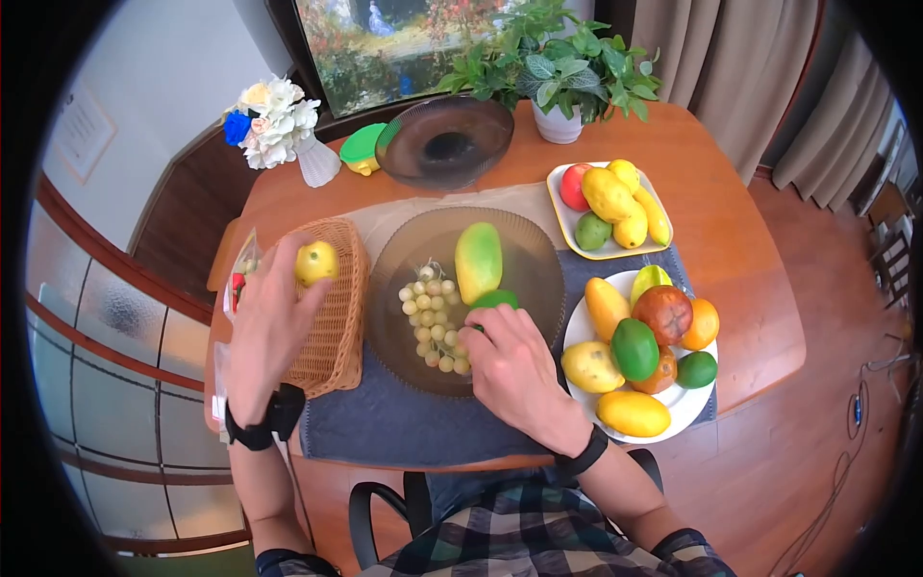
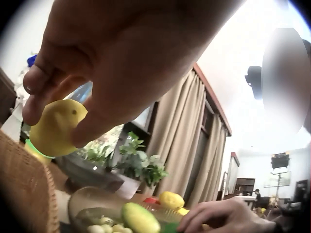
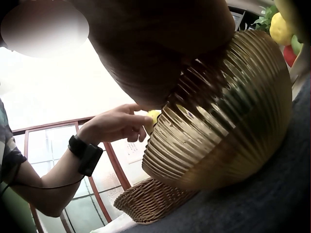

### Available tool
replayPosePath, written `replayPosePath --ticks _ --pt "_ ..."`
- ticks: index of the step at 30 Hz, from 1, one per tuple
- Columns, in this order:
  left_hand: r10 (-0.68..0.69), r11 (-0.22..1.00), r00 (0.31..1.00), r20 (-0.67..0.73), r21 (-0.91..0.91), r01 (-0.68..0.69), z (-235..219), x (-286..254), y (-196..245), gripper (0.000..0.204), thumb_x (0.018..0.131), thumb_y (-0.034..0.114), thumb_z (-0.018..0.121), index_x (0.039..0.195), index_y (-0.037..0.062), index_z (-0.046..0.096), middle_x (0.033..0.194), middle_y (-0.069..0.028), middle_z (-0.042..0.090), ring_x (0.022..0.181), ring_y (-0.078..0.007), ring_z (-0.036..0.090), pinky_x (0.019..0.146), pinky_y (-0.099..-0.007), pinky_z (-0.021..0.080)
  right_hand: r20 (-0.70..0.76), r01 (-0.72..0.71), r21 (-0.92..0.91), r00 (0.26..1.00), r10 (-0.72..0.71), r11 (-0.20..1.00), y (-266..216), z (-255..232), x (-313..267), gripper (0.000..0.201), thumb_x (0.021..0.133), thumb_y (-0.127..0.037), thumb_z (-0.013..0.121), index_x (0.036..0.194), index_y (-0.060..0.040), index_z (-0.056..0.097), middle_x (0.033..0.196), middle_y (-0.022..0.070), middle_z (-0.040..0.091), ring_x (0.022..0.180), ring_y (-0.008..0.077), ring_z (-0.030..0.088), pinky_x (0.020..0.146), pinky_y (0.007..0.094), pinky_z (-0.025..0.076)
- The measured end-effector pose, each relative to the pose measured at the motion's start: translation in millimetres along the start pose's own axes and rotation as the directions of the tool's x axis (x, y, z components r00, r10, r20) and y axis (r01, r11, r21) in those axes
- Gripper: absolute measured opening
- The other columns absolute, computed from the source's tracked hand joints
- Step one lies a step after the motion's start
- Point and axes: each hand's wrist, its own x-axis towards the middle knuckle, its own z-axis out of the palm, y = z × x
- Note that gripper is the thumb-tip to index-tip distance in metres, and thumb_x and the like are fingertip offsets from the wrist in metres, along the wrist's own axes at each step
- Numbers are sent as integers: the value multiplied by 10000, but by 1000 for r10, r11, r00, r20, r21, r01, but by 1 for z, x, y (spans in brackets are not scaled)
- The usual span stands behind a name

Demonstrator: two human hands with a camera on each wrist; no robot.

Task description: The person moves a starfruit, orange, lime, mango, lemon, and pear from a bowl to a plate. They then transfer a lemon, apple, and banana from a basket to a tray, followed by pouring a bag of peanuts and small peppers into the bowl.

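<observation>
Holding, left hand (image 1: 264, 322): one round yellow fruit (image 1: 315, 262), pinched between thumb and fingers, raised above the long brown wicker basket (image 1: 332, 341). Grip narrowed to the fruit's width.

Item, right hand (image 1: 519, 365): reaching over the rim of the large ribbed, smoky-amber glass bowl (image 1: 389, 288), fingers curled round a small green fruit (image 1: 494, 300); how firmly it grips cannot be told.

Also in the bowl: a green-and-yellow mango (image 1: 479, 262), just beyond the small green fruit; a bunch of pale green grapes (image 1: 430, 317), to the left.

Nearby, right: a round white plate (image 1: 685, 405) of mixed fruit; beyond it, a pale rounded-corner tray (image 1: 615, 253), also bearing fruit. Beneath the bowl and plate: a blue-grey cloth (image 1: 385, 423).

Handling notes, by judgement: keep the yellow fruit's pinch light and even, thumb opposed to fingers, and clear of the wicker rim. For the green fruit, seat the fingertips low on its sides, lift straight up without rolling it against the mango or snagging the grapes, and keep the wrist off the glass edge.
</observation>
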Motion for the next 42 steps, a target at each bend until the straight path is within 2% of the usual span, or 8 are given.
replayPosePath --ticks 3,10,12,25,27,31,33,42 --pt "-91 951 982 163 -277 135 0 -12 48 430 964 138 773 1337 35 586 1183 -269 727 1059 -489 714 901 -515 574 -53 1 13 999 0 1000 -2 3 0 220 735 41 721 950 5 692 1069 135 654 999 330 629 889 434 509" --pt "129 869 975 180 -494 -24 85 -29 61 436 971 124 760 1359 23 589 1218 -286 703 1112 -515 692 922 -523 569 -178 -7 78 984 21 997 -13 3 -11 258 766 81 705 1016 29 740 1052 150 674 976 348 646 869 446 533" --pt "180 843 982 58 -523 -123 94 -31 58 440 974 102 747 1386 32 610 1291 -267 672 1147 -500 678 936 -514 565 -172 -8 73 985 21 997 -14 2 -14 261 769 81 704 1022 30 745 1055 153 679 983 350 651 878 449 536" --pt "-90 905 950 -300 -423 -48 75 -95 18 279 927 -27 726 1205 -5 725 1156 -185 684 1019 -397 700 871 -480 568 -147 9 59 989 -1 998 -8 3 20 253 782 105 660 1005 37 756 1022 189 708 998 384 687 912 474 571" --pt "21 984 908 -419 -153 -93 62 -114 1 324 898 -49 746 1219 -17 718 1166 -169 690 1005 -366 699 858 -450 571 -141 -18 56 990 26 998 0 7 21 256 784 107 651 1009 39 756 1026 197 709 1006 393 687 910 476 573" --pt "-98 988 923 -372 -145 47 57 -146 -14 358 885 -40 774 1238 -24 713 1229 -168 700 975 -357 704 848 -433 574 -96 -66 34 993 69 997 4 13 18 254 802 102 651 1024 45 760 1027 193 710 1007 383 694 921 474 577" --pt "-385 897 910 -154 -296 329 53 -156 -9 359 914 -7 774 1265 -27 701 1294 -182 696 940 -355 711 849 -426 578 -81 -65 29 994 67 997 2 14 19 252 805 99 652 1026 45 760 1029 191 711 1008 379 694 921 472 578" --pt "-336 921 912 -237 -285 265 74 -170 -25 158 999 9 705 1143 -46 741 1133 -212 739 938 -401 735 823 -443 581 -36 -78 26 996 79 997 2 11 18 214 830 91 647 1014 40 743 1044 191 704 1025 395 691 912 477 577"
